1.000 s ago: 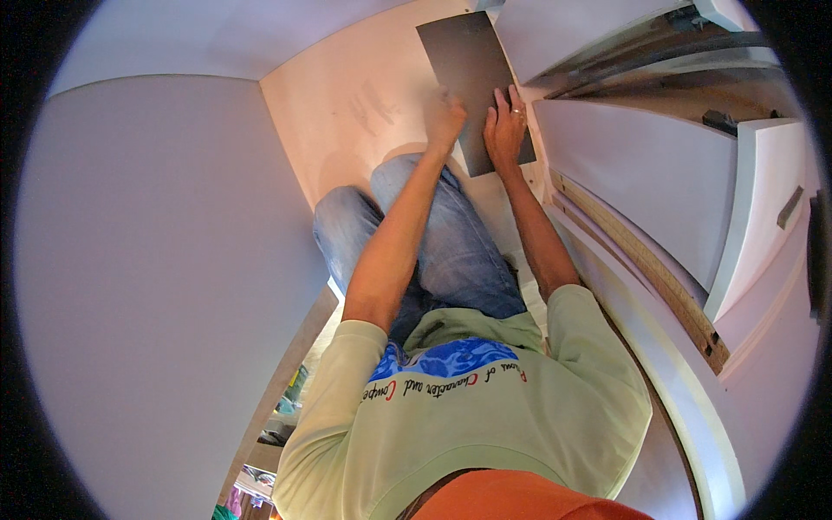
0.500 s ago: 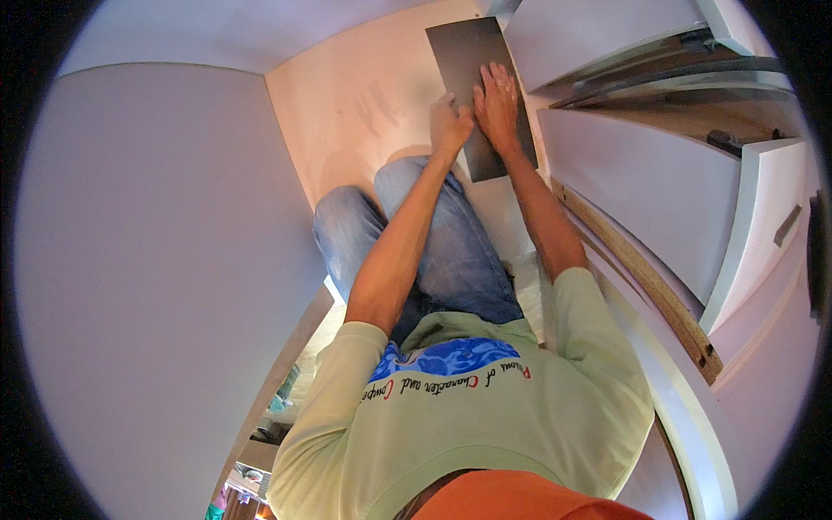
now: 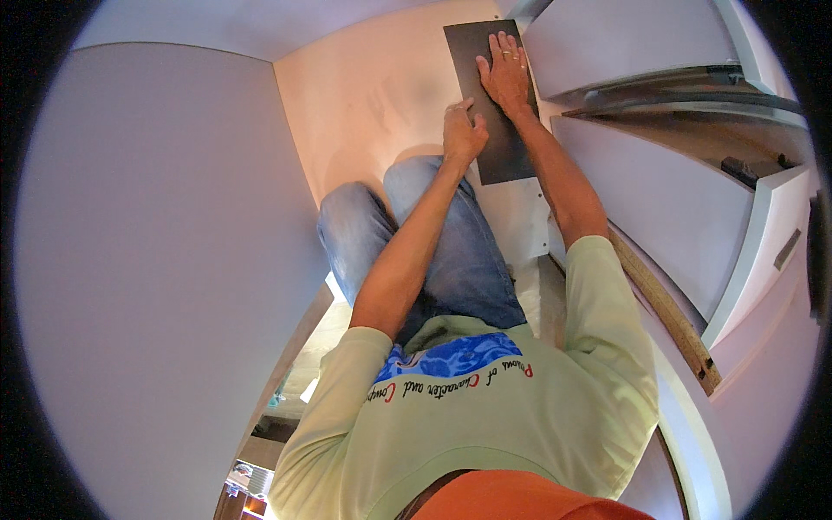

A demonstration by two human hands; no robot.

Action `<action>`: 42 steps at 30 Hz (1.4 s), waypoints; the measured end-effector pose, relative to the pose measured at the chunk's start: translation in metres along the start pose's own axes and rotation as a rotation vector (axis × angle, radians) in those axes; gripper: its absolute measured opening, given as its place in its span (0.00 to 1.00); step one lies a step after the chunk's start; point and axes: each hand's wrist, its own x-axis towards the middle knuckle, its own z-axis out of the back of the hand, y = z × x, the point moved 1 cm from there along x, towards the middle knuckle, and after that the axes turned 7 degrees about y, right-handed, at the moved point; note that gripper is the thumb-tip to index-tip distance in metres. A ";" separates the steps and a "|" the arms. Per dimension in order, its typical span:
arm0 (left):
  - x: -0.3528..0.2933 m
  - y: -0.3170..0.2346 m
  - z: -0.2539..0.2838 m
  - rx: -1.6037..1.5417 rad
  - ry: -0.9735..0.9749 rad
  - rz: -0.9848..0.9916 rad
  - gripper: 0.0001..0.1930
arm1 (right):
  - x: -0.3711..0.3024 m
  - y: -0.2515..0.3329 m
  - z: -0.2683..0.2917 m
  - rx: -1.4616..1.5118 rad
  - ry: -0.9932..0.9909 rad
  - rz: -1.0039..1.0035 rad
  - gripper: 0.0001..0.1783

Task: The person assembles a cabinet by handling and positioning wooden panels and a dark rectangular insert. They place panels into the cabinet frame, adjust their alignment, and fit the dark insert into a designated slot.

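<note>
A dark rectangular sheet (image 3: 507, 156) lies flat against a pale panel, along its right side. My right hand (image 3: 505, 76) rests palm down on the upper part of this sheet, fingers stretched out, with rings on it. Beside the sheet's left edge is my left hand (image 3: 465, 137), its fingers loosely bent and the thumb standing apart from the index finger. Nothing shows between them. Whether the left fingertips touch the sheet's edge I cannot tell.
The pale panel (image 3: 364, 104) carries faint smudges. A large grey-white panel (image 3: 165, 243) rises on the left. On the right are white drawer-like fronts (image 3: 650, 191), dark gaps and a narrow wooden strip (image 3: 663, 303). My bent knees (image 3: 355, 225) are close below the hands.
My right hand has slid farther up the dark sheet. My left hand has drawn slightly back along its left edge, and its fingers have shifted. The whole view has moved a little.
</note>
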 end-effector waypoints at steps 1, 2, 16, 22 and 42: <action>-0.002 -0.002 0.000 0.032 -0.016 -0.023 0.21 | 0.000 -0.001 -0.001 -0.005 -0.025 0.013 0.34; -0.003 -0.004 0.000 0.069 -0.026 -0.041 0.21 | 0.001 -0.003 -0.002 -0.034 0.024 -0.006 0.33; -0.007 -0.013 0.007 -0.009 -0.010 -0.003 0.21 | -0.002 -0.004 -0.001 -0.015 -0.001 0.037 0.35; -0.006 -0.013 0.010 -0.015 -0.024 -0.029 0.21 | 0.001 -0.001 0.002 -0.037 0.006 0.055 0.35; -0.008 -0.013 0.013 -0.152 -0.006 0.063 0.24 | 0.001 -0.006 -0.003 -0.006 0.001 0.060 0.35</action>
